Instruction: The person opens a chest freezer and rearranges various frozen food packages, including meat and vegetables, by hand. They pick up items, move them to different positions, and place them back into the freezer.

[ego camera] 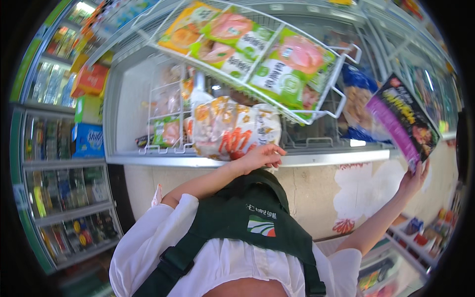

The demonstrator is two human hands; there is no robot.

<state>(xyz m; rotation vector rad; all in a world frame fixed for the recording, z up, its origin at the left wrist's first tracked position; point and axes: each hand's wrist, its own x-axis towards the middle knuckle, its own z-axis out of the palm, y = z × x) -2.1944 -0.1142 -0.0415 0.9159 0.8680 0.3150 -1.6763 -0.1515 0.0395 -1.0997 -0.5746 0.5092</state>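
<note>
My right hand [413, 180] pinches the lower end of a flat black and purple food package [406, 120], held up over the freezer's front edge at the right. Bent across in front of my chest, my left hand [261, 157] has its fingers loosely curled and holds nothing that I can see. It is beside a large clear plastic bag with orange and red print [235, 128], which leans on the chest freezer's front rim [326, 159]. Above that bag, a white wire basket [246, 72] lies tilted across the freezer, holding several green and yellow packs of raw meat [297, 55].
A blue and clear bag of frozen food [358, 100] lies in the freezer behind the black package. Inside at the left is another wire rack [165, 118] with packs. Glass-door fridges [66, 163] and stacked cartons [89, 141] flank the left side. Low shelves [415, 241] are at the lower right.
</note>
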